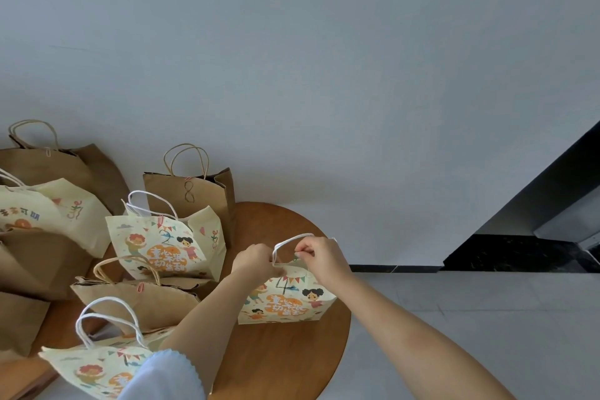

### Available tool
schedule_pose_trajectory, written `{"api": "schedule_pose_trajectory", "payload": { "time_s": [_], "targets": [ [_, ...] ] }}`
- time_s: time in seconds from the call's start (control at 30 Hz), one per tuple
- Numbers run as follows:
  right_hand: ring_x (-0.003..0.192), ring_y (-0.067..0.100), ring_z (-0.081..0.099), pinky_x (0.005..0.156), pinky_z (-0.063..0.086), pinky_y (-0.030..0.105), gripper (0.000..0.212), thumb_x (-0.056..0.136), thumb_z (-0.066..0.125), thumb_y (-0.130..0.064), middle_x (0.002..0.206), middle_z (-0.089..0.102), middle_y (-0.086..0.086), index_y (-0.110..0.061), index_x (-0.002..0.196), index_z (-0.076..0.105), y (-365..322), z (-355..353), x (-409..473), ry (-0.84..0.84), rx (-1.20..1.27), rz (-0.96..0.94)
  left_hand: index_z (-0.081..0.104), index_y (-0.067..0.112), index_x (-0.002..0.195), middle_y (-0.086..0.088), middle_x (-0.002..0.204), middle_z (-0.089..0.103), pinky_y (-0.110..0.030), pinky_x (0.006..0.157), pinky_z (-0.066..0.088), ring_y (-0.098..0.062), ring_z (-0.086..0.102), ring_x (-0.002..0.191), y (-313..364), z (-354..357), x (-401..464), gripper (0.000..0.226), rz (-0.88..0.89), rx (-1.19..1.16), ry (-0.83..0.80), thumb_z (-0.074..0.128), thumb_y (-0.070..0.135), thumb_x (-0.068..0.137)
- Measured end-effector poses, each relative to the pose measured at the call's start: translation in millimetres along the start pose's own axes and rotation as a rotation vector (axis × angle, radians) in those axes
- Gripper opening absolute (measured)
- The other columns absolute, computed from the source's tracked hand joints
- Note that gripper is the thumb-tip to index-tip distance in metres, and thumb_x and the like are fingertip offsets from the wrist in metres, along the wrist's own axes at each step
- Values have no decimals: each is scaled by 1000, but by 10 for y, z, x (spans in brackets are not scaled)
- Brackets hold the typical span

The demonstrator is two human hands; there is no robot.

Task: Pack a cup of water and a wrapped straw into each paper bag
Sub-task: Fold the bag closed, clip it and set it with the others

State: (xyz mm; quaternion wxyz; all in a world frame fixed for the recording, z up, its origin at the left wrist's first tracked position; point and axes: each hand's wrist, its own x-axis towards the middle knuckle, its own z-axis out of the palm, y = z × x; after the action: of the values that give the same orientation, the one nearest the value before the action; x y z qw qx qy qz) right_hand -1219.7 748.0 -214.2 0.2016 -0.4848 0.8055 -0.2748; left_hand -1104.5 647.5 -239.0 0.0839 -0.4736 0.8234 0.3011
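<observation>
Both arms reach forward and come close together at the hands. The left hand is seen from the back, its fingers curled down and closed in a pinch at the top edge of what it holds. The right hand is just beside it, a little higher, with thumb and first fingers pressed together in a fine pinch, the other fingers bent loosely. The left forearm is bare, with a light blue sleeve at the upper arm. The right forearm is bare and stretched out long.
</observation>
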Motion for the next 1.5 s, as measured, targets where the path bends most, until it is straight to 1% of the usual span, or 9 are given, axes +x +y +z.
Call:
{"api": "schedule_pose_trajectory", "payload": {
  "time_s": [0.17, 0.3, 0.43, 0.57, 0.77, 0.97, 1.17, 1.33, 1.5],
  "targets": [
    [95, 15, 64, 79, 49, 19, 19, 94, 57, -18, 106, 69, 3, -12, 108, 68, -19, 34, 29, -21, -44, -12, 69, 14, 97, 3, 77, 63, -26, 71, 56, -14, 64, 72, -25, -41, 6, 29, -10, -29, -31, 69, 41, 83],
    [94, 14, 64, 80, 51, 22, 20, 95, 55, -21, 107, 69, 1, -14, 111, 67, -59, 85, 45, -24, -95, -17, 71, 13, 97, -3, 87, 69, -26, 71, 56, -15, 66, 72, -34, -46, 15, 32, -9, -29, -53, 69, 42, 84],
    [96, 14, 63, 76, 47, 19, 21, 97, 53, -21, 109, 68, 0, -15, 112, 67, -87, 104, 63, -56, -143, -30, 70, 13, 96, 0, 73, 61, -23, 67, 53, -13, 61, 65, -60, -48, 38, 32, -7, -43, -66, 68, 42, 84],
    [95, 14, 62, 73, 45, 17, 21, 97, 51, -18, 109, 68, 0, -15, 110, 67, -79, 106, 88, -96, -176, -20, 69, 13, 94, 0, 74, 61, -21, 62, 50, -12, 59, 64, -57, -42, 43, 32, -7, -46, -61, 67, 43, 85],
    [90, 12, 61, 69, 41, 15, 20, 97, 52, -18, 108, 68, 0, -15, 108, 69, -54, 83, 97, -156, -185, -14, 65, 14, 86, 3, 63, 54, -18, 51, 38, -10, 52, 56, -38, -47, 28, 31, 4, 12, -23, 63, 44, 87],
    [92, 14, 63, 77, 47, 21, 21, 96, 54, -18, 109, 69, 1, -13, 109, 69, -71, 21, 104, -232, -181, -16, 64, 14, 93, 2, 75, 57, -21, 58, 40, -11, 54, 67, -21, -30, 18, 31, 23, 45, 11, 63, 45, 88],
    [97, 16, 63, 86, 49, 26, 21, 95, 54, -14, 111, 69, 3, -12, 109, 70, -115, -30, 142, -276, -145, 14, 64, 15, 88, 5, 66, 53, -21, 58, 40, -11, 53, 65, -32, -20, 0, 30, 20, 35, 15, 63, 45, 87],
    [96, 16, 63, 83, 49, 26, 21, 96, 53, -15, 111, 69, 1, -13, 107, 71, -136, -31, 114, -304, -210, 10, 68, 13, 100, 1, 78, 59, -24, 67, 42, -12, 54, 70, -44, -14, -7, 35, 39, 51, 20, 61, 45, 88],
    [90, 15, 63, 77, 48, 25, 21, 96, 53, -18, 109, 69, 0, -15, 107, 71, -162, 29, 109, -280, -241, 25, 70, 12, 98, 3, 70, 55, -24, 65, 40, -11, 51, 64, -41, -10, 1, 36, 31, 40, 16, 62, 45, 88]
  ]
}}
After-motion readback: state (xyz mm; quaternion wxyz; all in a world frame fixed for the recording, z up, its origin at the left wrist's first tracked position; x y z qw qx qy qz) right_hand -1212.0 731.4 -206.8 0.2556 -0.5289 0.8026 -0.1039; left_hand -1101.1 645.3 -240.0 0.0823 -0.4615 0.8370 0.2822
